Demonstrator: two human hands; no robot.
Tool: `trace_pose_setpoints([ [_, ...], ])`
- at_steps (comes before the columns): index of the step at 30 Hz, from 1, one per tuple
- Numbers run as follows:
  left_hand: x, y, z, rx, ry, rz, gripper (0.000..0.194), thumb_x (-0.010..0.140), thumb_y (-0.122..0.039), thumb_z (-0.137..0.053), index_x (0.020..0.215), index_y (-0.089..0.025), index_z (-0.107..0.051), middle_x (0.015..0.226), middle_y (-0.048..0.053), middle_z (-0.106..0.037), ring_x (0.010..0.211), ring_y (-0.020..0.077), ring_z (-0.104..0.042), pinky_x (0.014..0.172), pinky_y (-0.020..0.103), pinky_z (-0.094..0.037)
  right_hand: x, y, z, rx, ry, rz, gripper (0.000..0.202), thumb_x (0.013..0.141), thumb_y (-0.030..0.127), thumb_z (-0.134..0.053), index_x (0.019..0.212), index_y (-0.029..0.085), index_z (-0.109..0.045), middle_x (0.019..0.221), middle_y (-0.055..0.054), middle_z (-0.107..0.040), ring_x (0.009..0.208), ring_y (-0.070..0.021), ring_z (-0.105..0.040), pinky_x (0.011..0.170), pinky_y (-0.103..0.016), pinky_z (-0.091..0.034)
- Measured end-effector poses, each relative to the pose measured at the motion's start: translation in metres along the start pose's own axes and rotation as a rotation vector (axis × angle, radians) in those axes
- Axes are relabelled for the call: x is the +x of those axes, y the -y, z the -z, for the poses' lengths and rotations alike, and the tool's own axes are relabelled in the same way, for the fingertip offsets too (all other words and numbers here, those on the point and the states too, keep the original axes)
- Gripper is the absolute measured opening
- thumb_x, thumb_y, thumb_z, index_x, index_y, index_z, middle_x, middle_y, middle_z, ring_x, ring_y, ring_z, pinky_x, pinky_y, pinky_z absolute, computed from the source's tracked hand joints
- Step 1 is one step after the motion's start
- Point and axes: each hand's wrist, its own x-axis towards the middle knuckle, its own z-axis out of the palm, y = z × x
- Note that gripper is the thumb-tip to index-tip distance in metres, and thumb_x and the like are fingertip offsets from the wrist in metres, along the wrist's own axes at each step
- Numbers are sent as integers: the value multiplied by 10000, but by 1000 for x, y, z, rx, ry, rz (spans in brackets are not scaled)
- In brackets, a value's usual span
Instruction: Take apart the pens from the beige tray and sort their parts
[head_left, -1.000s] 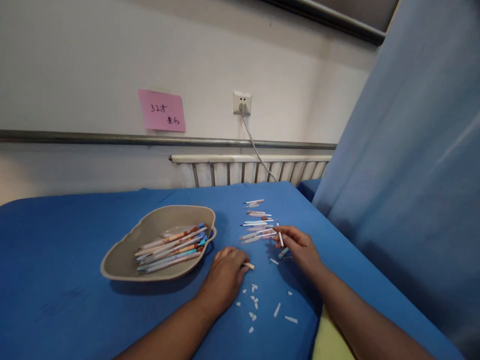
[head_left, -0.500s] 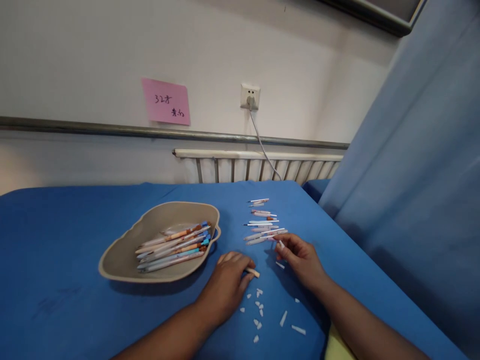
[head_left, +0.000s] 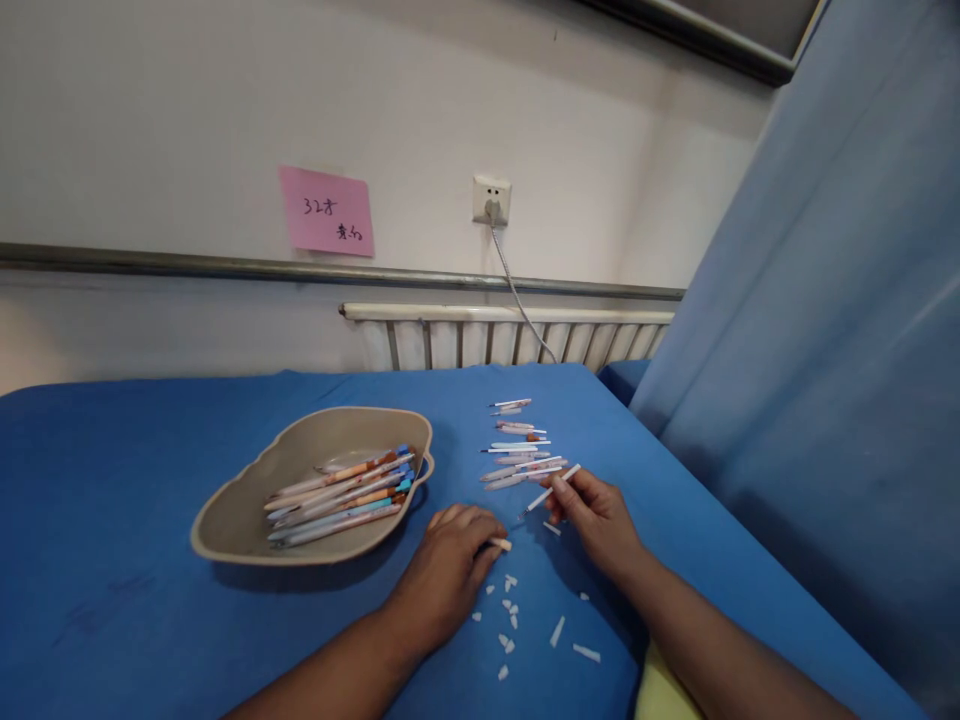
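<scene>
Between the thumb and fingers of my right hand [head_left: 600,520] is a thin white pen refill [head_left: 551,490], its dark tip angled down to the left. My left hand [head_left: 454,555] rests on the blue cloth, closed around a pen part whose cream-coloured end [head_left: 500,543] sticks out past the thumb; the rest of it is hidden in the palm. Just beyond my right hand, several pen barrels and refills [head_left: 517,461] lie in a loose column. Small white bits [head_left: 510,607] and white tapered pieces [head_left: 557,632] are scattered nearer to me.
A beige basin [head_left: 240,540] with several pens [head_left: 341,500] in it stands to the left of my left hand. Behind the blue-covered table [head_left: 150,450] are a wall with a socket [head_left: 492,200] and a white radiator [head_left: 442,316]. A blue curtain [head_left: 810,350] hangs at right.
The refill in my right hand now shows at length, pointing down-left, where only a short white end showed before. My left hand has stayed in place. The view has shifted slightly.
</scene>
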Motion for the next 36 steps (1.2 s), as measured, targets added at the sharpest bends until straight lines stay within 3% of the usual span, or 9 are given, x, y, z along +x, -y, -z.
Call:
trace_pose_setpoints([
  [12,-1,-1,-2,-214,-44,77,174,883,-277,-482,935,-216,-637,913,32,-655,893,184,-572,846,305,-416,-2,5,0,108,-82,-2,327,818,504,-567,837,178,-585,656,1,-587,535,-119,-539,528,-245,-449],
  [22,1,2,-2,-383,-59,173,201,867,-308,-492,920,-193,-648,880,16,-672,840,171,-595,777,260,-446,-5,14,-1,166,-78,-31,312,803,489,-593,814,177,-593,644,9,-596,511,-103,-535,510,-237,-446],
  [36,-1,-2,-7,-476,-66,168,276,876,-398,-488,874,-168,-640,796,12,-628,765,156,-550,721,253,-446,-10,18,-3,159,-52,-20,306,813,488,-580,807,182,-575,649,1,-596,524,-112,-534,519,-239,-443],
])
